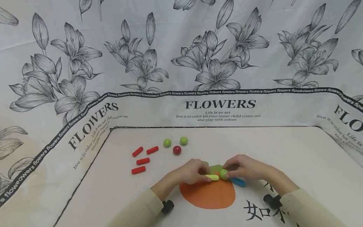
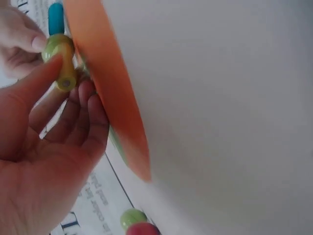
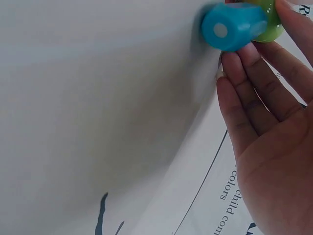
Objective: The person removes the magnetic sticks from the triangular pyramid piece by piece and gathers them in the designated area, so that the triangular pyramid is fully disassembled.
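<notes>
My left hand [image 1: 192, 170] pinches a yellow rod [image 1: 212, 177] between thumb and fingers. A green ball [image 1: 224, 174] is pinched by my right hand [image 1: 243, 167], close in front of the rod's right end. From the ball's other side a blue rod [image 1: 238, 182] sticks out to the lower right. The left wrist view lines up the yellow rod [image 2: 66, 73], green ball [image 2: 51, 46] and blue rod [image 2: 56, 19] in a row. In the right wrist view, the blue rod [image 3: 230, 27] shows a pale round dot on its end, with the green ball [image 3: 271, 27] behind it.
Several red rods [image 1: 143, 161] lie at the back left. Beside them are two green balls [image 1: 167, 143] and a dark red ball [image 1: 177, 150]. Under the hands the white cloth bears an orange print [image 1: 210, 196]. Flower-patterned fabric walls [image 1: 219, 105] stand around the table.
</notes>
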A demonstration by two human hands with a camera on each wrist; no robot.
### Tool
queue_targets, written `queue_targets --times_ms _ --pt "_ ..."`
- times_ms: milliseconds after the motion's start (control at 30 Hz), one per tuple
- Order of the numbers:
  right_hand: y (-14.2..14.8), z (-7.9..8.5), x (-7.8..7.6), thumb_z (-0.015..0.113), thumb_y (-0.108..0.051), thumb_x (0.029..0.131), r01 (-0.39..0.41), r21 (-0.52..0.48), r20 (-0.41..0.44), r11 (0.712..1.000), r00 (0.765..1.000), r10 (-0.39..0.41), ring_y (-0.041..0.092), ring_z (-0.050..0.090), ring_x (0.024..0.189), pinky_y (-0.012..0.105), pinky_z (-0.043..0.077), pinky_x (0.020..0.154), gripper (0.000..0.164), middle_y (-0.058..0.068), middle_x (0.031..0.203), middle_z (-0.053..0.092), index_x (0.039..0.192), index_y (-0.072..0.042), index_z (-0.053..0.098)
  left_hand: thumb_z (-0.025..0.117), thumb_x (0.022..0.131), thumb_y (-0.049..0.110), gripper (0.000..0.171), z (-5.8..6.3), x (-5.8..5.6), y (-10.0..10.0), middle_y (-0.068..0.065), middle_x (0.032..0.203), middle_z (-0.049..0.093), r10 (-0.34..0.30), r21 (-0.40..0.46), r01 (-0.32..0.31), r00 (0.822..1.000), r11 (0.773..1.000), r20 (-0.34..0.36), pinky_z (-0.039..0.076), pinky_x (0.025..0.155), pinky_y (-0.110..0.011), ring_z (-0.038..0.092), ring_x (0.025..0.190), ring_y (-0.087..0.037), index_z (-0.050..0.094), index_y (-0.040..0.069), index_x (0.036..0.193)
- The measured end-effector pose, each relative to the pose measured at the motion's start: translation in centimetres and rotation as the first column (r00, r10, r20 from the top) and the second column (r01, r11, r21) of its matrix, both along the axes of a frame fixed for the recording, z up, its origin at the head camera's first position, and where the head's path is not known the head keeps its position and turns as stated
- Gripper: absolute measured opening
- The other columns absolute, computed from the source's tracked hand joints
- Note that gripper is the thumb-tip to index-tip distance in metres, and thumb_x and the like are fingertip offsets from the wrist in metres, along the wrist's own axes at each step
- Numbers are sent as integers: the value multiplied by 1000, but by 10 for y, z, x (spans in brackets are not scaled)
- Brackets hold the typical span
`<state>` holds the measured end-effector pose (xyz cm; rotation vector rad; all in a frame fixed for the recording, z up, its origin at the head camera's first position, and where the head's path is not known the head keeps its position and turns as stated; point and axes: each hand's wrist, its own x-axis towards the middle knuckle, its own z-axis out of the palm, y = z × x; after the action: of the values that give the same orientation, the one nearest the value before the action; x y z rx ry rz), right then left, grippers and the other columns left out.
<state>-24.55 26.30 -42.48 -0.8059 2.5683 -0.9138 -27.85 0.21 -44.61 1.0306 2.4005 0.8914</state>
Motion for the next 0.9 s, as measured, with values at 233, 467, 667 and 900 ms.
queue_targets --times_ms 233,467,667,900 --pt "1 -1 0 73 -33 95 26 14 0 1000 1000 -26 14 62 94 32 52 87 23 -8 101 73 109 -14 77 77 93 20 8 -1 -1 -28 6 85 63 136 5 -136 991 991 -9 50 76 -24 55 84 -11 77 14 99" --pt "2 -4 -1 74 -34 95 19 -4 6 1000 1000 -19 13 63 94 31 51 88 22 -9 100 73 108 -16 77 78 93 24 19 6 -5 -73 1 90 63 396 -12 -396 918 918 -12 54 75 -29 59 87 -18 75 12 107" --pt "2 -1 -1 74 -33 95 17 -3 -4 1000 1000 -17 14 62 94 34 51 88 20 -10 98 73 106 -18 78 78 92 20 20 8 -18 -103 -4 88 62 603 -33 -610 789 792 -119 53 74 -30 57 84 -20 73 7 107" --pt "-1 -1 -2 73 -32 95 24 -5 13 1000 1000 -24 15 62 94 34 51 88 20 -9 98 73 106 -16 78 75 93 14 23 6 -28 -118 -9 94 65 658 -66 -673 735 736 -161 54 79 -34 58 85 -22 69 -1 110"
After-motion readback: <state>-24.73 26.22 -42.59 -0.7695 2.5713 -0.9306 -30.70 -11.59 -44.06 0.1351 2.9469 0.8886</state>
